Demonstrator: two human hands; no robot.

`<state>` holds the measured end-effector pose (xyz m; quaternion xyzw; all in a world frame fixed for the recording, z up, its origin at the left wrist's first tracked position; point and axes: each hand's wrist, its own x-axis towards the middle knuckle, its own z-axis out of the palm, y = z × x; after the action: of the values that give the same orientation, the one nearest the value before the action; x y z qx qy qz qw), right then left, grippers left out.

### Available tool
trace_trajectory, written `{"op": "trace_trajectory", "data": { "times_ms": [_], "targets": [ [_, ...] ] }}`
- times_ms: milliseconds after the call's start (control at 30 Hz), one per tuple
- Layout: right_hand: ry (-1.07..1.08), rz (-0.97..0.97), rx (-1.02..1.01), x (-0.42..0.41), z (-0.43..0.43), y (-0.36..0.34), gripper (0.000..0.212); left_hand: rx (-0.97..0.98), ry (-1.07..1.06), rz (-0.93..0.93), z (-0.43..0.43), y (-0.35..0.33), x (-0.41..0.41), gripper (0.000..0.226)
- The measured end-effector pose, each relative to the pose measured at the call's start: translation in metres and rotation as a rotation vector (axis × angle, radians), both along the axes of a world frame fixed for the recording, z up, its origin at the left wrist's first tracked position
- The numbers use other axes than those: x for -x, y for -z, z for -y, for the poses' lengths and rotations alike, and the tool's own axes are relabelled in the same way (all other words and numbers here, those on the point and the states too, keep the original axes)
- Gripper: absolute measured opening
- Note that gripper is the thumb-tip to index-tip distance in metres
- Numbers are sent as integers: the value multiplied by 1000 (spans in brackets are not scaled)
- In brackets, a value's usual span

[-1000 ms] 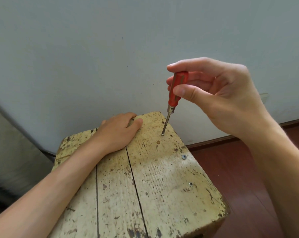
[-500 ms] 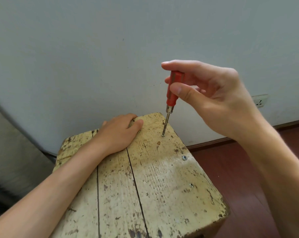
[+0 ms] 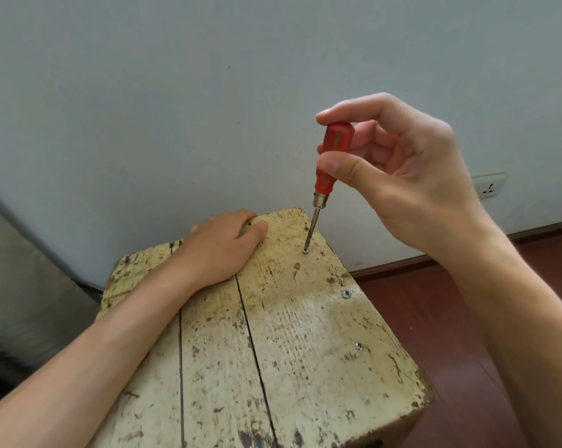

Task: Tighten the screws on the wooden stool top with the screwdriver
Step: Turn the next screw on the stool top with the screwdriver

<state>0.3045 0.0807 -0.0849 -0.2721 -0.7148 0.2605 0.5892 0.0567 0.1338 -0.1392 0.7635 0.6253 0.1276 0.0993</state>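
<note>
On the wooden stool top [image 3: 305, 350], pinching the seemingly light, stiff screwdriver [image 3: 333, 163] by its handle with right hand [image 3: 412, 176], steadying with palm-down left hand [image 3: 221, 250].

single head-worn view, angled forward and down, close over the stool top [image 3: 305, 334] toward wall [image 3: 176, 92]
</note>
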Motion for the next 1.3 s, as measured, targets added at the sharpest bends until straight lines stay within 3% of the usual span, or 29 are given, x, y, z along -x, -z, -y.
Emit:
{"op": "trace_trajectory", "data": {
  "times_ms": [333, 500, 733, 900, 1067, 1300],
  "targets": [
    [99, 61, -38, 6, 2, 2, 31, -2, -1, -2, 1, -2, -1, 45],
    [-98, 134, 25, -8, 1, -2, 39, -6, 2, 4, 3, -2, -2, 44],
    [-171, 23, 52, -7, 0, -3, 38, 9, -6, 2, 2, -3, -1, 47],
    [-56, -54, 66, 3, 1, 0, 32, 1, -5, 7, 3, -3, -2, 46],
    [104, -7, 5, 11, 5, 3, 34, 0, -2, -7, 3, -4, -3, 48],
    [-3, 123, 29, -10, 5, 1, 34, 2, -2, -9, 3, -4, -2, 49]
  ]
}}
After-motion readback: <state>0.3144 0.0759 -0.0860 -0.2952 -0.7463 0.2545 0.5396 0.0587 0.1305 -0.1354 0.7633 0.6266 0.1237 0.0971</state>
